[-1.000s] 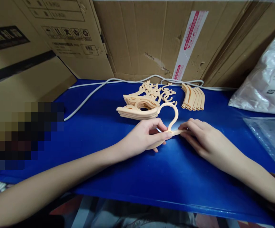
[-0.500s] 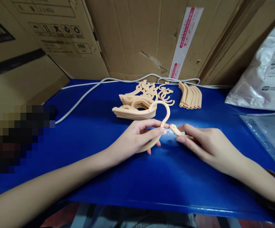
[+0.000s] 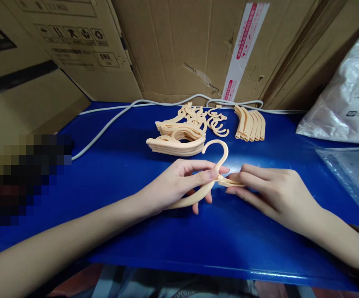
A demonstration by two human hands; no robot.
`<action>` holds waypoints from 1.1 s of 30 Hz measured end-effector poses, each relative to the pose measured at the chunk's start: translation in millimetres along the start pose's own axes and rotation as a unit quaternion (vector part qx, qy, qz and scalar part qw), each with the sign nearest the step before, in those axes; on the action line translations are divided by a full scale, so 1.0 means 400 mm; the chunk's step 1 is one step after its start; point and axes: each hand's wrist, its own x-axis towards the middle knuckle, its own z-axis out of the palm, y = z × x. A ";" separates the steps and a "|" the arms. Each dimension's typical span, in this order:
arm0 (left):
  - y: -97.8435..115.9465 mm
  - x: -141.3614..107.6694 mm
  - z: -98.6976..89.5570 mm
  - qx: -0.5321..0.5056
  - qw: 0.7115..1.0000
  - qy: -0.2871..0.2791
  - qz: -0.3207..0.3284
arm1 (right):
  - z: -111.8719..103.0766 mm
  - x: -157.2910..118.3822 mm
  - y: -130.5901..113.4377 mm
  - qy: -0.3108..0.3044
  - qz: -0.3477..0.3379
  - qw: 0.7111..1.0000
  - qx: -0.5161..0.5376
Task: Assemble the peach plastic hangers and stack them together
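My left hand (image 3: 187, 182) grips a beige hanger piece (image 3: 191, 199) made of a curved arm with a hook (image 3: 224, 151) rising from its end. Thumb and forefinger pinch it where hook and arm meet. In my right hand (image 3: 269, 186) is a second beige hanger arm (image 3: 232, 182), held between thumb and fingers, its far part hidden by the hand. The end of this arm touches the hook joint at my left fingertips. Whether the two are locked together I cannot tell.
Behind my hands lies a stack of folded beige hangers (image 3: 176, 145). Loose hooks (image 3: 219, 124) and a row of hanger arms (image 3: 250, 124) lie farther right. A white cable (image 3: 104, 136) runs along cardboard boxes (image 3: 179, 49). Plastic bags (image 3: 343, 95) sit at right on the blue table (image 3: 179, 248).
The right hand has moved its hanger arm left against the hook joint, closing the gap between them. The hook in my left hand has shifted slightly right and down.
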 end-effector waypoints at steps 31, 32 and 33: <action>-0.015 -0.008 0.017 0.203 0.978 0.042 0.026 | 0.002 -0.001 -0.043 -0.088 0.126 0.980 0.129; -0.015 -0.008 0.017 0.235 0.970 0.043 0.038 | 0.003 -0.001 -0.041 -0.090 0.129 0.978 0.134; -0.014 -0.009 0.019 0.278 0.958 0.044 0.059 | 0.005 -0.002 -0.038 -0.095 0.134 0.977 0.138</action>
